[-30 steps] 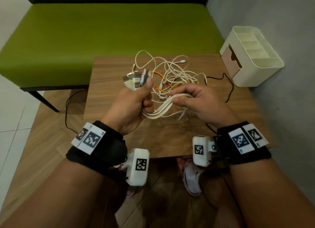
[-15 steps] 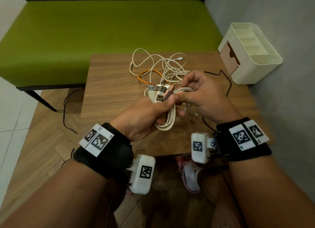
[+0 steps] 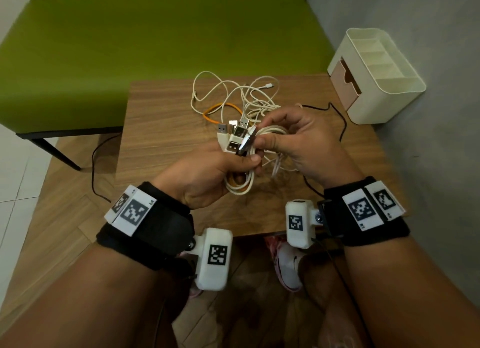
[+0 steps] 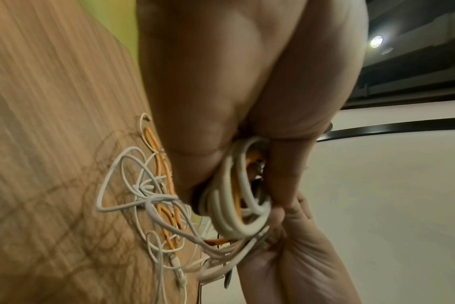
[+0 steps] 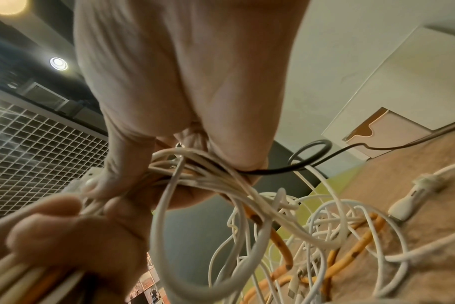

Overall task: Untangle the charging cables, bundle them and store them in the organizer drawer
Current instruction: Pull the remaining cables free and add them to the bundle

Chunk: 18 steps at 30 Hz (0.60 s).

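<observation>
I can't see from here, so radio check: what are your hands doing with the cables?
Left hand grips looped cables, plugs up. Right hand pinches strands beside it. Rest of tangle loose on table. Organizer drawer shut, path clear.

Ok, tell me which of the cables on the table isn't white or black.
The orange cable. It loops on the table under the white cables and runs into the bundle the left hand grips; the black cable trails off right.
</observation>
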Tool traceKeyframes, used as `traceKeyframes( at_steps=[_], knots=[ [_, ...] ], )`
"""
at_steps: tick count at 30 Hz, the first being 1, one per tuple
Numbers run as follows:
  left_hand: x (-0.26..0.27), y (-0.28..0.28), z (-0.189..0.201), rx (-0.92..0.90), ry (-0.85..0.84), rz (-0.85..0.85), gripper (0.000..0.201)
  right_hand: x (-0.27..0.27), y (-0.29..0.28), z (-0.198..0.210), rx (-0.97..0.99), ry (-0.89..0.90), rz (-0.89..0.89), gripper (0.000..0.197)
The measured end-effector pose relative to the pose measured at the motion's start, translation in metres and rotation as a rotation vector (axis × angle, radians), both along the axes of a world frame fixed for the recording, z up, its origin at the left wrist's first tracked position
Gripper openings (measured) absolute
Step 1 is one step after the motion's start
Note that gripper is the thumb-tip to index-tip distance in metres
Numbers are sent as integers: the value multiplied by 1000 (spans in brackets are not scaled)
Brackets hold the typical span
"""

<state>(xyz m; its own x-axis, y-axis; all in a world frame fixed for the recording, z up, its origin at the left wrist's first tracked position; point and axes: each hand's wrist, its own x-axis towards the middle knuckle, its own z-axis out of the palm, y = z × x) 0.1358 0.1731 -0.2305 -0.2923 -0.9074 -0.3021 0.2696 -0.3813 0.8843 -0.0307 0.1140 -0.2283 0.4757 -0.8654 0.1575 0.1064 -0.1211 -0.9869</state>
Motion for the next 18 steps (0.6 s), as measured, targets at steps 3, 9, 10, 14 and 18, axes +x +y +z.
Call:
traceKeyframes(
  at_steps=[3,9,10,14,18],
  knots=[
    [0,1,2,-39,-79,24,16,5,2,1,-21,-3,0,18],
    [4,1,4,-15,56,46,18,4,2,-2,-75,89,-49,28],
    [5,2,6,-2,98,43,16,1,1,-3,-88,128,-55,32],
    [7,5,13,9,214,-2,17,-4,-7,-14,-362,661,-135,17],
    [5,6,11,35,197,-4,17,-4,-13,-19,-538,1003,-402,12]
  ],
)
